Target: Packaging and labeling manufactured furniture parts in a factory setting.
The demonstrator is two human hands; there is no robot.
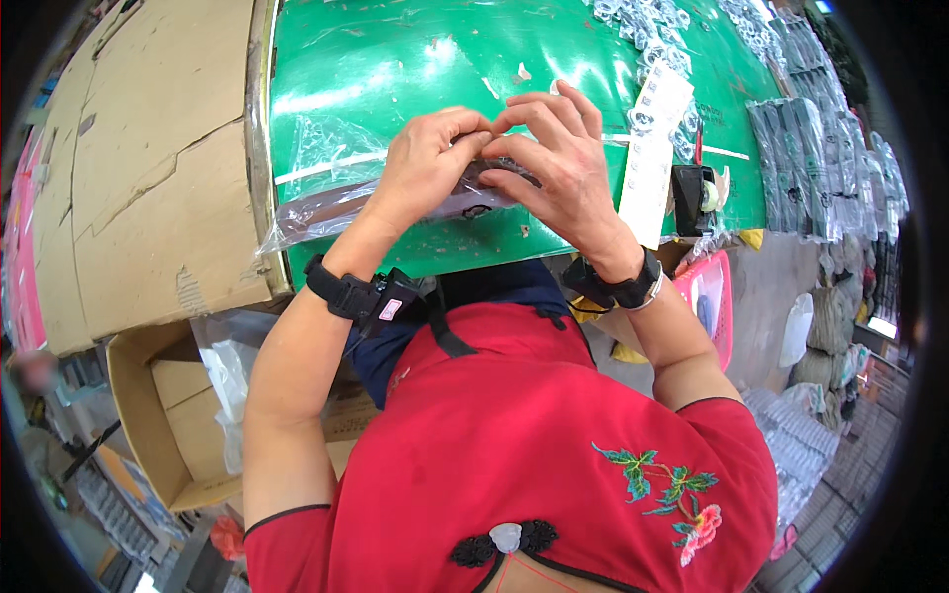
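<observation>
A clear plastic bag with a long, flat, dark brownish-purple piece in it lies along the near edge of the green tabletop. My left hand is closed at the bag's upper edge, thumb and forefinger pinched together. My right hand meets it there, thumb and bent fingers at the plastic, the outer fingers raised. What exactly lies between the fingertips is mostly hidden. Right of my right hand is a white strip sheet with printed marks. A black tape dispenser stands beyond it.
Worn cardboard covers the left side. Small clear packets lie at the far right of the green table. Bundled plastic-wrapped goods are stacked to the right. Below are an open carton and a pink basket.
</observation>
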